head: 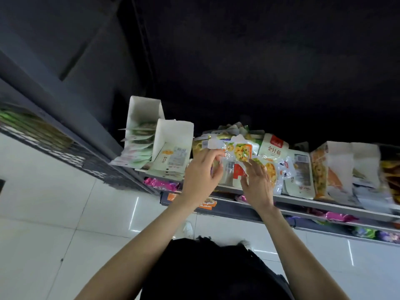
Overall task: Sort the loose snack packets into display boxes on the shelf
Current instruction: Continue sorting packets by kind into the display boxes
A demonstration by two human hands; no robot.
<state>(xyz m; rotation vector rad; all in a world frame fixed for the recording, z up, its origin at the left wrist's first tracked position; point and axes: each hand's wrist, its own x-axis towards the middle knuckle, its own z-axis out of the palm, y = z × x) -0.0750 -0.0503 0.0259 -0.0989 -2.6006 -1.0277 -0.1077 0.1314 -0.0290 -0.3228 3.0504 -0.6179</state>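
- Display boxes point(173, 146) at the shelf's point(303, 203) left end stand tilted, holding pale green packets.
- Your left hand point(200, 176) pinches the top edge of a yellow-printed snack packet point(238, 151) above the loose packet pile point(270, 161) at mid-shelf.
- Your right hand point(256, 185), fingers nearly straight, presses that pile just below the lifted packet.
- Further boxes point(337, 167) stand toward the shelf's right end.

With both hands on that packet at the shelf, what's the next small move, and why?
Probably lift the clear yellow-printed snack packet free of the loose pile. The left hand pinches its edge and the right hand touches it, while the open white cardboard display box stands left.
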